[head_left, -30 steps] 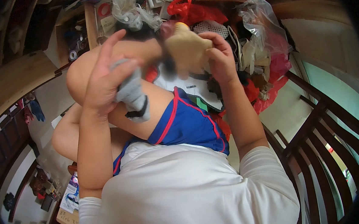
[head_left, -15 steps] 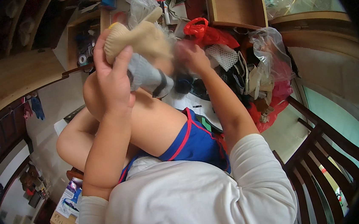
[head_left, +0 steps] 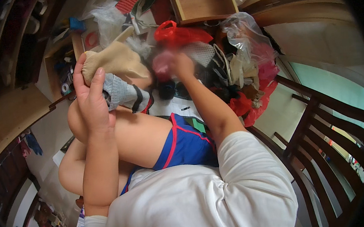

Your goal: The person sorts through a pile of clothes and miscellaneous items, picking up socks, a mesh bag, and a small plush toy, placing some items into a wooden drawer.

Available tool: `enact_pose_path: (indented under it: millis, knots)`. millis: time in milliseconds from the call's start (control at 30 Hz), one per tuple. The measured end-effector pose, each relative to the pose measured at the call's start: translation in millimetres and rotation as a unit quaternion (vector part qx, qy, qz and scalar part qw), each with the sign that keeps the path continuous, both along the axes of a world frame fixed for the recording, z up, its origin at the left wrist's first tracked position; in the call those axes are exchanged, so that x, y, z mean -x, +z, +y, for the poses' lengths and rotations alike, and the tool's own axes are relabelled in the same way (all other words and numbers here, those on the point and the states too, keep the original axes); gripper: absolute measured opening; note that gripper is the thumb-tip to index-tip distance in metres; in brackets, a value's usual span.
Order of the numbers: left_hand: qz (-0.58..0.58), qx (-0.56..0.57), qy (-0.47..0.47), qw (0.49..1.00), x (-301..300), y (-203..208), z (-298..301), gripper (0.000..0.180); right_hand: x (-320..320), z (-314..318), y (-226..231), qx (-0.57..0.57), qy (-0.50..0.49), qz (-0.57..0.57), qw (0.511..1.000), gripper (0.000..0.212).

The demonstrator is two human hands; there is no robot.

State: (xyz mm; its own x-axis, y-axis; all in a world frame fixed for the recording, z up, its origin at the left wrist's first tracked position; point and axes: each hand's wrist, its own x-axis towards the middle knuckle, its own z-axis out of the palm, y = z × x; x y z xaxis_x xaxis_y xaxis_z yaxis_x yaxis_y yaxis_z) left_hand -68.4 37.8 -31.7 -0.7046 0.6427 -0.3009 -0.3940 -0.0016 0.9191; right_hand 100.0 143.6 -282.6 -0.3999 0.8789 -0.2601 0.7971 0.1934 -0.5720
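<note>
My left hand (head_left: pixel 93 95) is closed around a beige knitted glove (head_left: pixel 112 61) and a grey knitted piece with a dark band (head_left: pixel 122 94), perhaps another glove or a sock. Both hang from its fingers above my bent knee. My right hand (head_left: pixel 183 66), blurred by motion, is over a heap of mixed things. A soft-looking pinkish-red thing (head_left: pixel 163 66) is at its fingertips and smeared along with it; its kind cannot be made out. Just below that lies a rolled dark bundle (head_left: pixel 167 90).
Beyond my right hand lies a red plastic bag (head_left: pixel 188 35). An upturned-open wooden drawer (head_left: pixel 201 1) stands at the back. Clear plastic bags (head_left: pixel 244 32) and pale gloves (head_left: pixel 244 69) pile at right. A dark slatted wooden chair (head_left: pixel 316 119) stands to the right. At left is another filled drawer (head_left: pixel 63 65).
The whole view has shifted, so the scene sits farther left. My right hand has come slightly nearer with the pinkish-red thing. The left hand keeps its hold on the knitted pieces.
</note>
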Motion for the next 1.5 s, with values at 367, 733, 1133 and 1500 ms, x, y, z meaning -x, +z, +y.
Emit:
enact_pose_path:
  millis: [367,733,1133,1500]
  knots:
    - [0.104,0.120,-0.279,0.947,-29.4,-2.2,-1.5,0.078,-15.0,18.5,195.1,0.112,0.086,0.472,0.870,0.014]
    - [-0.002,0.051,-0.168,0.984,-21.9,0.3,3.8,0.049,-117.5,139.7,60.8,-0.236,-0.072,-0.217,0.945,0.042]
    - [-0.049,-0.015,-0.129,0.990,-27.6,4.1,15.8,0.058,-196.3,-24.1,-40.5,0.000,-0.066,-0.092,0.994,0.033]
    - [-0.089,-0.075,-0.044,0.992,-23.4,5.0,12.9,0.063,-99.1,37.4,62.9,0.212,0.115,0.057,0.969,0.032]
